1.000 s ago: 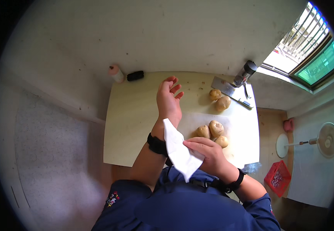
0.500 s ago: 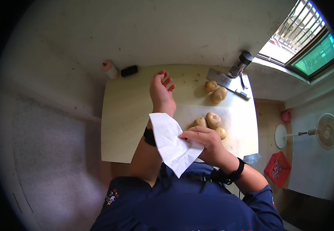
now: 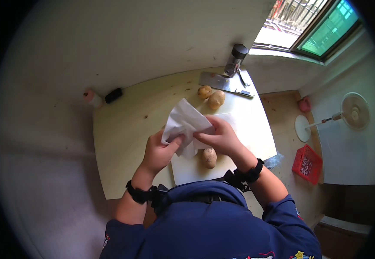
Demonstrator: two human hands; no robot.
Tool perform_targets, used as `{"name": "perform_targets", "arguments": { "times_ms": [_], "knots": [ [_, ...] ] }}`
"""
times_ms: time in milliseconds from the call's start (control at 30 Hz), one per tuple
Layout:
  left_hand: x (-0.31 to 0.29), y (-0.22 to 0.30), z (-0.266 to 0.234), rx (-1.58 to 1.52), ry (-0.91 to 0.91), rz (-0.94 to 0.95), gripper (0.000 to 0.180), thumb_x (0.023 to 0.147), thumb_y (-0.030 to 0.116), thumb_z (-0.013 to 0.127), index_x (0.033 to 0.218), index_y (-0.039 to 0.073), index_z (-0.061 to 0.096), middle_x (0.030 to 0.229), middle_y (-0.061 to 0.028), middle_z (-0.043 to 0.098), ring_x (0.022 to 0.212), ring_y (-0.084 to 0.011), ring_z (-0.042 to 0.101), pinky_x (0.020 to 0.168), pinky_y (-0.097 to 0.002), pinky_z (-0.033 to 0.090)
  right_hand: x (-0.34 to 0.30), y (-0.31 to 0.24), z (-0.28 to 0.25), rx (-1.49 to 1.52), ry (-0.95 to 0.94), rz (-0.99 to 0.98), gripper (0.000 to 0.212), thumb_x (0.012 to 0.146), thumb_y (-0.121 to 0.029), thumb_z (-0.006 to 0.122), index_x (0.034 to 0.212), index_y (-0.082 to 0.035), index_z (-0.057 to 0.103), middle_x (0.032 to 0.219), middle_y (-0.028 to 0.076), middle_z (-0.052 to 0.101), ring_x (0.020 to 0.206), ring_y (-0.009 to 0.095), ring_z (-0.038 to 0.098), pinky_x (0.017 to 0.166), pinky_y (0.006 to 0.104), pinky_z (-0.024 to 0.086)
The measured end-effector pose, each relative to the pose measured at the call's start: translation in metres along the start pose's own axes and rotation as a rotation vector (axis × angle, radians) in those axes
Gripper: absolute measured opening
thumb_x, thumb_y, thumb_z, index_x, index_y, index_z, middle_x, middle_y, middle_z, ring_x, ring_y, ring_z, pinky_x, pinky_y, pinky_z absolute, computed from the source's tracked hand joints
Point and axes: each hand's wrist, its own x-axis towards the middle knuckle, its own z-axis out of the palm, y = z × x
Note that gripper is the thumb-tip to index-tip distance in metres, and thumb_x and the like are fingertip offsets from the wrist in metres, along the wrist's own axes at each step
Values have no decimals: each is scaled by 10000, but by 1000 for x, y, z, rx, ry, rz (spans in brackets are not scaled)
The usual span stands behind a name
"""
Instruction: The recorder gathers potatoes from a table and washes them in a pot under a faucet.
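Observation:
A crumpled white paper towel [image 3: 186, 118] is held between my two hands above the table. My left hand [image 3: 158, 151] pinches its lower left side, with the thumb on top. At the right side my right hand [image 3: 220, 137] grips it, thumb and fingers closed on the paper. Just below the towel lies a potato [image 3: 209, 159] on a white cutting board [image 3: 185, 170]. My hands and the towel cover much of the board, so other potatoes there are hidden. Beyond them, a smaller potato [image 3: 204, 92] and a larger potato [image 3: 216, 99] sit side by side on the table.
At the far edge, a cleaver [image 3: 213, 80] lies near a peeler-like tool [image 3: 242, 78] and a dark-lidded bottle [image 3: 235, 60]. A black object [image 3: 113, 95] and a pinkish-white roll [image 3: 93, 99] are far left. Right of the table stand a red basket [image 3: 307, 164] and a fan [image 3: 354, 111].
My left hand has come back from its outstretched place and now grips the towel too. The towel has moved from my left forearm to between both hands. The view has turned and shifted.

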Motion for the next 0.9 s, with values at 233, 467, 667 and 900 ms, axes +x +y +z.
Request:
{"name": "perform_targets", "arguments": {
  "times_ms": [233,467,667,900],
  "knots": [
    [-11,13,34,451,-350,435,353,803,81,627,1151,23,602,1091,-200,606,1010,-344,593,895,-401,470,36,8,-37,560,483,61,253,885,-165,576,1119,-73,550,1003,14,574,905,107,558,758,267,469],
    [0,26,76,431,-414,551,273,758,121,720,984,-2,631,981,-159,624,922,-347,596,830,-404,480,45,14,-45,640,640,4,234,898,-174,554,1108,-72,536,1017,40,547,887,146,574,742,303,509],
    [12,8,87,457,-205,522,329,677,195,828,876,15,637,850,-132,639,802,-313,602,749,-374,486,55,24,-52,712,756,1,215,905,-179,543,1092,-72,537,1023,35,525,852,136,559,708,294,498],
    [28,-5,96,444,-132,435,293,667,178,833,815,26,630,810,-116,640,775,-292,605,735,-371,484,71,43,-69,698,830,15,184,907,-166,544,1069,-80,544,956,2,534,799,98,551,655,256,490]
  ]
}}
